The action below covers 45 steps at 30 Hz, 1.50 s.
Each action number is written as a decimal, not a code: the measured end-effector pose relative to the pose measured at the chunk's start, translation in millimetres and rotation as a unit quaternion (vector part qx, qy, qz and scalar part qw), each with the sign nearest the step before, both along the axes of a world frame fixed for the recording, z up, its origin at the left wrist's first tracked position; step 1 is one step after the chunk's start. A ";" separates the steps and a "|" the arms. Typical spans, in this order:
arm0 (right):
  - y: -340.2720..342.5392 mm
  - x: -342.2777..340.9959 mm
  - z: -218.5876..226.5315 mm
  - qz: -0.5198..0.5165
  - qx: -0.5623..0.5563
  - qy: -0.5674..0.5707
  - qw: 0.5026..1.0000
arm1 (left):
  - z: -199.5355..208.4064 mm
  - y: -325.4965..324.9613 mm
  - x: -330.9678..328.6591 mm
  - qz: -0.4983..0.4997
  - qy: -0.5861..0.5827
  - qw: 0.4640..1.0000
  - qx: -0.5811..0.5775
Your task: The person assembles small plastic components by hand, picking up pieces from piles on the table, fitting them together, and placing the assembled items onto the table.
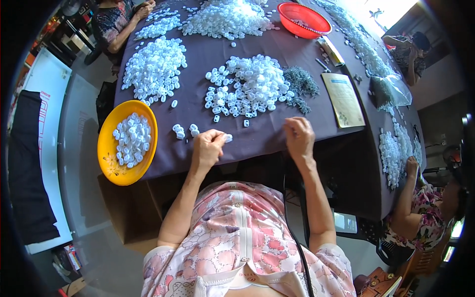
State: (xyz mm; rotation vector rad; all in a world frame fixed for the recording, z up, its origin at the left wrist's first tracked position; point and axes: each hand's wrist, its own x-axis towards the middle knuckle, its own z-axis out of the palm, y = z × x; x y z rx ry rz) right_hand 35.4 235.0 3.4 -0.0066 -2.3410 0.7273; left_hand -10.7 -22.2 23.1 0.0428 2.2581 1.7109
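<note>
Well, the left hand is closest to the table's near edge, thumb and forefinger pinching a white piece, which pokes out at the fingertips on the side toward the right hand. That hand is well apart, over the cloth, its fingers curled in toward the thumb; whether it grips anything, I cannot tell. Just beyond and left of the left hand sits a small cluster of more pieces, between it and the yellow bowl. The bowl, partly filled with white pieces, stands at the table's left corner, above an open box

A few strays lie ahead of the hands, in the way of the middle pile. Grey bits are heaped against that pile's right side, and a booklet lies farther right, with a pen beyond it. The left pile spreads past the bowl. Farthest out are the back pile and a red basin, while a co-worker's hands show at the far left corner
</note>
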 end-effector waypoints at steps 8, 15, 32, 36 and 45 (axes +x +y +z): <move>54.6 -14.8 -3.7 -0.118 0.115 -0.042 0.985 | 2.4 -52.1 -15.2 0.079 0.084 0.989 -0.097; 32.6 -16.4 -6.0 -0.007 0.054 -0.033 0.998 | -0.2 -69.5 -20.2 0.110 0.120 0.977 -0.134; 13.2 -21.3 2.7 -0.015 0.068 -0.046 0.997 | -21.3 -73.0 -18.4 0.164 0.166 0.967 -0.105; 11.0 -26.7 4.5 -0.024 0.118 -0.070 0.990 | -24.0 -67.4 -17.0 0.148 0.251 0.948 -0.128; 3.0 -29.0 8.6 -0.006 0.195 -0.135 0.971 | -25.2 -62.1 -13.3 0.153 0.256 0.939 -0.170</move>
